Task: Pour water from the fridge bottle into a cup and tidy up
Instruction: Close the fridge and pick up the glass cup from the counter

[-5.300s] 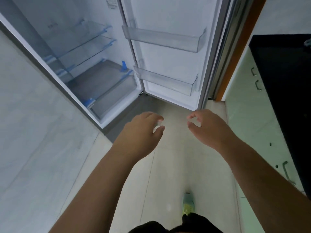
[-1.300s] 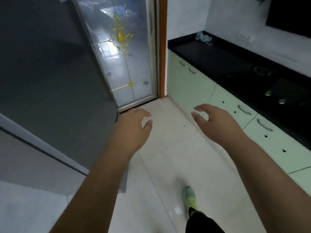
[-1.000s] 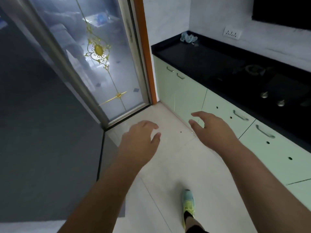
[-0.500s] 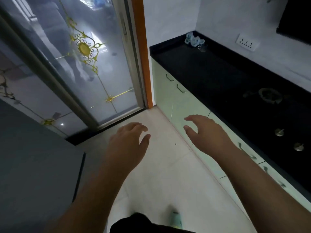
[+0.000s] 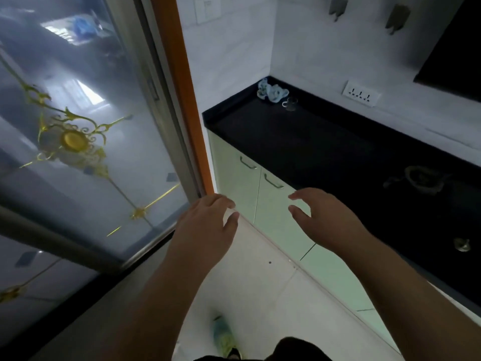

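Cup (image 5: 289,103), small and clear, stands at the far corner of my black tabletop (image 5: 312,147), just beside a crumpled blue cloth (image 5: 272,91). My left hand (image 5: 205,227) and right hand (image 5: 325,217) hover loose-fingered, holding nothing.

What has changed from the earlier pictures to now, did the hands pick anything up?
No. The view has swung from the open fridge, now out of frame, past the glass door to the black counter, where a small glass cup beside a blue cloth has come closer. The left hand and right hand stayed held out in front, loosely curled and empty.
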The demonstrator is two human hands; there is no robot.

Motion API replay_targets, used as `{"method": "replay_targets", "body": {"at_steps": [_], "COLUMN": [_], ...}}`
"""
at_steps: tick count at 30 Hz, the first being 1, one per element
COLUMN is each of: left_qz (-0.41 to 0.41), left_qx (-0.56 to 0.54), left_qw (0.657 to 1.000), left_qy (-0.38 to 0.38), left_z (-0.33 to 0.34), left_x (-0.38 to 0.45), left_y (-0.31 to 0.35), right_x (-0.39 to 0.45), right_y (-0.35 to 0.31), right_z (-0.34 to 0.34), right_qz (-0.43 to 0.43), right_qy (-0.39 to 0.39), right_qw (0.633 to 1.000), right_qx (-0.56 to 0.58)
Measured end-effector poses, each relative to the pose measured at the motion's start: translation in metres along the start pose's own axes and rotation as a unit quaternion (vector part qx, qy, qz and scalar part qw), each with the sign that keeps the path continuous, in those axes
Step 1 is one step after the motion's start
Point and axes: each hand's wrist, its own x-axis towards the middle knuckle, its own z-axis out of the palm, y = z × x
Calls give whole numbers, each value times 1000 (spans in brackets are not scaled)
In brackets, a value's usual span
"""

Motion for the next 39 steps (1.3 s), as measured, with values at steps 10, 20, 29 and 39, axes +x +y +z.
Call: {"method": "replay_targets", "body": {"at_steps": [10,20,29,39], "left_qz": [67,70,96,123], "left_qx": [11,39,9,23], "left_qw": [997,995,990,978], "left_qy": [-47,-66,-104,-170], "left_z": [-12,13,53,104], "left_x": [146,319,461,616], "left_y": [-35,-31,-4,25], "right_x": [112,279,427,568], "right_y": [-9,35,75,120], "right_z": [4,-1,-20,-16], "right_qz": [71,104,91,170], "right_qy": [22,20,1,13], "right_qw": [996,989,992,980], "right_qx": [54,102,85,102]}}
